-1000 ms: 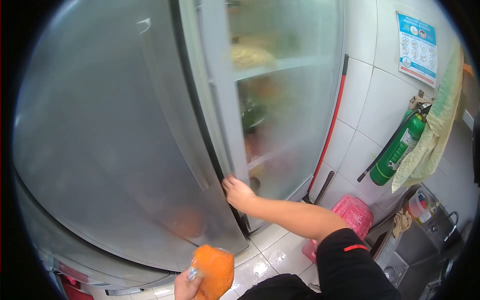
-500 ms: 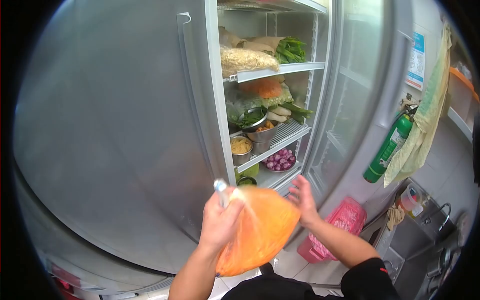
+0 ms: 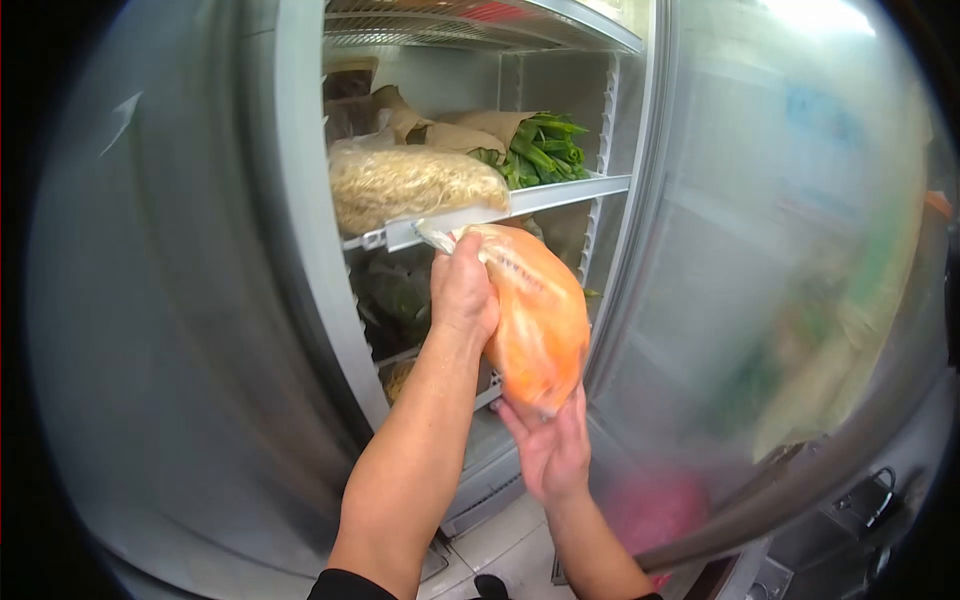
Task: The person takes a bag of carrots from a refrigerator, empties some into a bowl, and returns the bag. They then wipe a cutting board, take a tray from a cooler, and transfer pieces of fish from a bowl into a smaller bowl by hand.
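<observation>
My left hand (image 3: 465,288) is closed round the gathered neck of a clear plastic bag with orange contents (image 3: 540,320), perhaps cut carrot. What exactly is inside cannot be made out. From below, my right hand (image 3: 555,448) cups the bag's lower end, its fingers against the plastic and partly spread. The bag is tilted in front of the open fridge, just below the front edge of a shelf (image 3: 560,196). Behind that edge lies a bag of pale, shredded-looking food (image 3: 415,186), beside leafy greens (image 3: 548,150) in brown paper.
At the right stands the open glass fridge door (image 3: 740,250), with a blurred pink shape (image 3: 655,510) behind it. A closed steel door (image 3: 170,320) fills the left. Lower shelves are mostly hidden by my arms and the bag. White floor tiles (image 3: 490,530) show below.
Both hands and the orange bag have moved up and closer to the fridge shelves. My right hand has gone from beside the bag to beneath it. The view has shifted nearer the fridge.
</observation>
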A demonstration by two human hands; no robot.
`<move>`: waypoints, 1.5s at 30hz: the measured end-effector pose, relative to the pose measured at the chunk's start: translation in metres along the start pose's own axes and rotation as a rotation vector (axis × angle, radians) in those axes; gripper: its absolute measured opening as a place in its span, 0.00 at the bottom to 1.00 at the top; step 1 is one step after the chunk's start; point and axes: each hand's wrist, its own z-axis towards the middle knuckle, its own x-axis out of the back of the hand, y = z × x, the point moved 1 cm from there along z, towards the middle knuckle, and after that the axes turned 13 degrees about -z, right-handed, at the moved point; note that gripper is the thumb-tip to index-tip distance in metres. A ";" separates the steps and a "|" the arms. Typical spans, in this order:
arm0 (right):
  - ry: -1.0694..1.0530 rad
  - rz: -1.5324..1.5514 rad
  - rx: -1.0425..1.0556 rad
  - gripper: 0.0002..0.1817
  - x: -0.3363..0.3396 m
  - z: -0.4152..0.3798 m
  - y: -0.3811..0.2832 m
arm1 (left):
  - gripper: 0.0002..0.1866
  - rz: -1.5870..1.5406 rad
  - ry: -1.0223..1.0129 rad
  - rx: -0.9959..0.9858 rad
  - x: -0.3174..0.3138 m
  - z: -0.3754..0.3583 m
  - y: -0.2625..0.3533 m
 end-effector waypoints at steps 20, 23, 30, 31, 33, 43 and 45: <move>0.171 -0.891 -0.492 0.10 0.129 -0.146 0.064 | 0.21 1.857 0.015 0.054 0.159 0.260 -0.037; 0.114 -0.954 -0.407 0.10 0.126 -0.139 0.065 | 0.22 2.054 0.128 0.038 0.180 0.276 0.006; 0.094 -0.865 -0.473 0.12 0.127 -0.139 0.073 | 0.23 2.229 0.275 0.138 0.219 0.271 0.068; 0.061 -0.894 -0.410 0.12 0.124 -0.139 0.076 | 0.23 2.237 0.274 0.128 0.218 0.272 0.065; 0.023 -0.930 -0.323 0.13 0.120 -0.138 0.079 | 0.24 2.239 0.239 0.076 0.205 0.268 0.044; -0.356 -1.059 -1.007 0.27 0.197 -0.242 0.188 | 0.33 1.396 -0.370 -0.157 0.047 0.015 -0.084; -0.775 -1.215 -1.137 0.30 0.251 -0.298 0.226 | 0.35 1.083 -0.491 -0.004 0.082 -0.066 -0.095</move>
